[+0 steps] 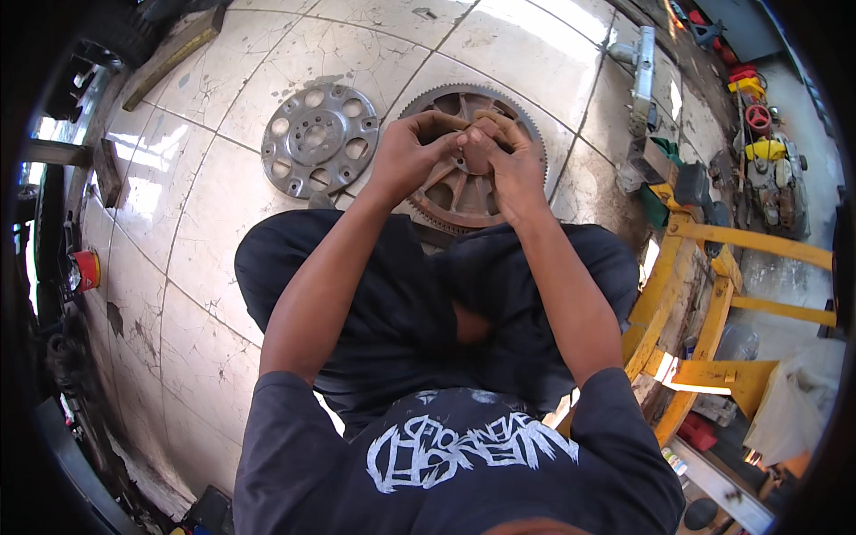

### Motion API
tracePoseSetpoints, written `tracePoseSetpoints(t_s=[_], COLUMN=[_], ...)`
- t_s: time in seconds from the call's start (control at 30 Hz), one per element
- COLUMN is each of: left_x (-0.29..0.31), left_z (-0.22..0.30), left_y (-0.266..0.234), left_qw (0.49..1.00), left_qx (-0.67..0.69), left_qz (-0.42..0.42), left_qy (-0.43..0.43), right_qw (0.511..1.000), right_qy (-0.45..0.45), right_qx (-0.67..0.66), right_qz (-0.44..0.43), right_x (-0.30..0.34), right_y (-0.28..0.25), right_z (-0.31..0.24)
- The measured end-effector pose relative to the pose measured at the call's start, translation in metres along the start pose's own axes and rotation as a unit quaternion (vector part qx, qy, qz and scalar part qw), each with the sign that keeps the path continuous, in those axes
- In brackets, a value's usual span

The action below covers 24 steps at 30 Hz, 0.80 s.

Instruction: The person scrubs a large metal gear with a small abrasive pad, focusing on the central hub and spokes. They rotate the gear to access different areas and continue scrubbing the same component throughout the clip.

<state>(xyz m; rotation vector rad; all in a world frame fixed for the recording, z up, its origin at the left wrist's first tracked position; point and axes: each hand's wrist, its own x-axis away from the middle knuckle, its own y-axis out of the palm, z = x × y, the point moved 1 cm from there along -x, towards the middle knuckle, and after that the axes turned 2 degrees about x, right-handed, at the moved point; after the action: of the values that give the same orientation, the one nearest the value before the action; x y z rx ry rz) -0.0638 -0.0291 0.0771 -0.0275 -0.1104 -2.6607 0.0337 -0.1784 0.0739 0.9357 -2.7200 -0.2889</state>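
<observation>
Both of my hands meet over a rusty flywheel [437, 201], a wide toothed-rim wheel with spokes lying flat on the floor before my crossed legs. My left hand [412, 150] is closed in a pinch, thumb and fingertips touching those of the other hand. Between the fingers of my right hand [510, 160] is a small flat reddish-brown piece [476, 159], its kind unclear. My hands hide the wheel's centre and part of its far side. To the left of the wheel lies a grey metal disc [294, 129] with round holes around its face.
Cracked pale tiles [214, 205] make up the floor. On the right stands a yellow metal frame [704, 308], with tools and machine parts [767, 160] beyond it. A wooden beam [174, 58] lies at the far left, and a red can [85, 271] sits near the left edge.
</observation>
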Motion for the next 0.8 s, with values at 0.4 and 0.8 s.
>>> tracePoseSetpoints(t_s=[0.4,0.8], left_x=[-0.059,-0.071], left_z=[-0.062,-0.125], left_y=[-0.052,-0.073], left_qw=[0.928,0.910], left_qx=[-0.323,-0.341], left_qz=[0.106,0.123], left_qy=[-0.151,-0.203], right_qw=[0.928,0.823], right_qy=[-0.025,-0.192], right_qx=[0.370,0.509], right_qz=[-0.036,-0.165], right_x=[-0.039,-0.029], right_y=[-0.009,0.021], right_z=[0.026,0.102])
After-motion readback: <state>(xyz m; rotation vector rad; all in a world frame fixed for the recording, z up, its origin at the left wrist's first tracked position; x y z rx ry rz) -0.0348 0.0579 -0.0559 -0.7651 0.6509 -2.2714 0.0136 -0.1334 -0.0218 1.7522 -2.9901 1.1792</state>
